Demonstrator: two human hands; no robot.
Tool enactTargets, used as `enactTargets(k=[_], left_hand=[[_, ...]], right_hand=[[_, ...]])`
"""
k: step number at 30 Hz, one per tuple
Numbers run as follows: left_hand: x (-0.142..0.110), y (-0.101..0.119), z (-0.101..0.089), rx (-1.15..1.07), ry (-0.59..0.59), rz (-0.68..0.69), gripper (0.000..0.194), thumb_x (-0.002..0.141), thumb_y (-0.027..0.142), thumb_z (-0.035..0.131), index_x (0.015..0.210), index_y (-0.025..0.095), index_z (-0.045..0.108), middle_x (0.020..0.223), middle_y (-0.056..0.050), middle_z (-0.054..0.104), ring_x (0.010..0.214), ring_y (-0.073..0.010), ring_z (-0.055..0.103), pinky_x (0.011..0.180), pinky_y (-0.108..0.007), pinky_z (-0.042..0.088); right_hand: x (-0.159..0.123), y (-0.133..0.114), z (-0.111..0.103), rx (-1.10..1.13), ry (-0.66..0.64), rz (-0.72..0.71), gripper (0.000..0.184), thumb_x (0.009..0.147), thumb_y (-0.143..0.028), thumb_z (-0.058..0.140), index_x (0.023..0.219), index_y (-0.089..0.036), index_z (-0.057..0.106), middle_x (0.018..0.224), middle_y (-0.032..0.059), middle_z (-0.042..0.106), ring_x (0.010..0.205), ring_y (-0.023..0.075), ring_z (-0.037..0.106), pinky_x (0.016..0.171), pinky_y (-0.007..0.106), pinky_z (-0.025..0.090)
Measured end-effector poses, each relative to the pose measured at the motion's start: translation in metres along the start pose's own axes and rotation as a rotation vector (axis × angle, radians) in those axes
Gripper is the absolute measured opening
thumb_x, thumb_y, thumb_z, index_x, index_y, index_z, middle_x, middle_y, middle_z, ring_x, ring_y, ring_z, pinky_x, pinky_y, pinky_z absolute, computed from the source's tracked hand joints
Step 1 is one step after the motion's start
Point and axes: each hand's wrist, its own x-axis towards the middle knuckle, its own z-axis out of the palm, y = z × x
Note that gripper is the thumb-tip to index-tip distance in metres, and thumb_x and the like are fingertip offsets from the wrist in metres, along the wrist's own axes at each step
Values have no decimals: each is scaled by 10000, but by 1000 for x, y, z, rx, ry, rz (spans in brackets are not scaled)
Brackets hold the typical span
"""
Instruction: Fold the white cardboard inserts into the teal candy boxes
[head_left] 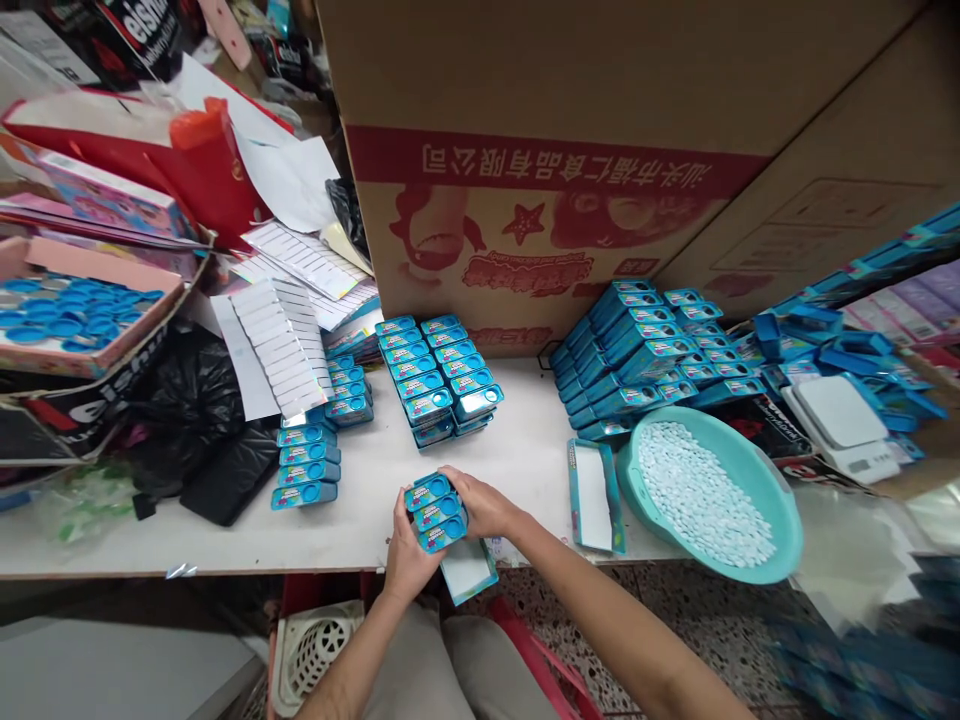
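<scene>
My left hand (409,558) and my right hand (481,503) are closed on the two sides of a row of small blue boxes (436,512). Three printed tops show in this row, each with a round mark at one end. My fingers partly cover the row's sides. Beneath it, an open blue display box (471,572) with a white inside juts over the table's front edge, partly hidden by the hands. Beyond the hands stand two columns of stacked blue boxes (431,375). More of these boxes lie in a line (306,468) to the left.
On the right are another open display box (595,495), a tall stack of blue boxes (630,345), a teal basin (787,545) of white tablets and a white scale (844,420). Large cartons (555,90) wall off the back. Paper sheets (277,345) and black bags (199,410) crowd the left.
</scene>
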Motion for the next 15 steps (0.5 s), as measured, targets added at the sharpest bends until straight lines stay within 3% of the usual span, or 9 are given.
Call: enactTargets(k=[3,7,11,15], left_hand=[[3,-2,1,24,-8,-10,1085,632,321,726,1454,216,25,1439,-225,333,1252,-381,448,959,-525,454],[10,-1,2,100,40,157,1135,591,345,771,1460,161,65,1440,-237,308,1332,-426,304,1061,-582,327],[21,-6,4,74,-106,288,1275,514,382,842,1465,174,19,1510,-235,156,1392,-418,165,1098,-594,260],[31,-21,10,25,-133,298,1246,580,391,819,1457,234,-52,1513,-228,134,1407,-364,170,1103,-563,269]], right_hand=[[2,2,-1,-25,-9,23,1042,561,-319,764,1407,-135,184,1343,188,439,1199,290,476,993,406,419],[-2,8,-6,-204,8,46,1066,496,-371,802,1384,-119,269,1311,189,472,1233,338,413,1049,477,345],[-5,19,-2,-285,20,174,1165,391,-416,851,1372,-103,307,1382,226,392,1268,388,361,1047,527,330],[-7,27,17,-171,63,188,1132,434,-364,833,1388,-119,275,1306,190,480,1175,329,476,987,480,408]])
